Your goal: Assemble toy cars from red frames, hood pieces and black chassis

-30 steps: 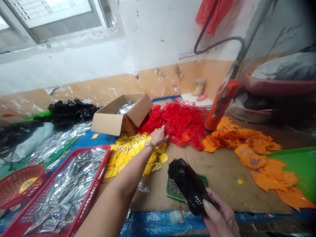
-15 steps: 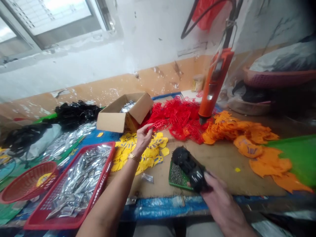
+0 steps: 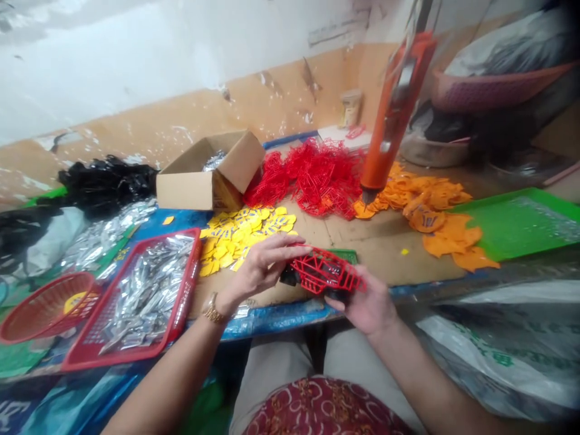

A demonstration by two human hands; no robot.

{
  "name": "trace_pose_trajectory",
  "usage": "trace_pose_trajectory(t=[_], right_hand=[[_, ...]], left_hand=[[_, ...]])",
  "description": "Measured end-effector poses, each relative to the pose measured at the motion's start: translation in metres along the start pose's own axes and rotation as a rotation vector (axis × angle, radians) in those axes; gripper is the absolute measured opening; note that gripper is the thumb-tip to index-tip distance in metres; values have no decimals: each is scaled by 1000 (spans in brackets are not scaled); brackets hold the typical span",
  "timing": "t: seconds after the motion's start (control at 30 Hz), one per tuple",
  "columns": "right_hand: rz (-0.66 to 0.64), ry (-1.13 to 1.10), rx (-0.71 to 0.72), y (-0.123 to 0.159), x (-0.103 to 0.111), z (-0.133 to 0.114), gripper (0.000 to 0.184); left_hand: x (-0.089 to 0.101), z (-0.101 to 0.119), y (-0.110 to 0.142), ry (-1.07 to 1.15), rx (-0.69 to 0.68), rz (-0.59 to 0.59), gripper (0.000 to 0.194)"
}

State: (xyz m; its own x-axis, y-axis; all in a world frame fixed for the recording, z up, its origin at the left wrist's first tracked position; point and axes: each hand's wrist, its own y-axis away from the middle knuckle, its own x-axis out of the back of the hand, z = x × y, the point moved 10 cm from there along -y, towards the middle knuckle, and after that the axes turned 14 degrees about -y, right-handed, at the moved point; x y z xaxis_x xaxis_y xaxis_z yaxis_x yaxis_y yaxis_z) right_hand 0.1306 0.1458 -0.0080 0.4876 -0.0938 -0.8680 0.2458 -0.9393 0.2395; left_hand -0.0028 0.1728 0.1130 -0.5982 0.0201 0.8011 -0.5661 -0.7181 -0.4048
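Red plastic lattice (image 3: pixel 324 272) | left hand (image 3: pixel 265 266) fingers grasping it | right hand (image 3: pixel 369 305) fingers grasping it below

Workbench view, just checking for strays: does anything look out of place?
Yes: a small yellow piece lies alone on the bare board beside the orange cutouts, well apart from the yellow pile, so it looks stray.

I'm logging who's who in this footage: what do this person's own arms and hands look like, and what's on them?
Both forearms are bare, with no sleeves or gloves. The left hand has a gold-coloured link band at the wrist, either a watch or a bracelet; the view doesn't settle which. The right hand shows nothing worn on it or at its wrist.
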Motion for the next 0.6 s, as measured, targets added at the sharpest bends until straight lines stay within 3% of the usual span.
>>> trace_pose_trajectory(t=[0.27, 0.43, 0.5, 0.6], right_hand=[[37, -92, -60, 9, 0, 9, 32], [31, -52, -47, 11, 4, 10, 25], [4, -34, -59, 10, 1, 10, 25], [-45, -26, -87, 10, -6, 10, 23]], left_hand=[[-5, 4, 29, -112, -55, -19, 55], [-16, 16, 42, -22, -105, -128, 72], [-13, 14, 44, 52, -53, -88, 72], [-1, -3, 44, 277, 154, 88, 61]])
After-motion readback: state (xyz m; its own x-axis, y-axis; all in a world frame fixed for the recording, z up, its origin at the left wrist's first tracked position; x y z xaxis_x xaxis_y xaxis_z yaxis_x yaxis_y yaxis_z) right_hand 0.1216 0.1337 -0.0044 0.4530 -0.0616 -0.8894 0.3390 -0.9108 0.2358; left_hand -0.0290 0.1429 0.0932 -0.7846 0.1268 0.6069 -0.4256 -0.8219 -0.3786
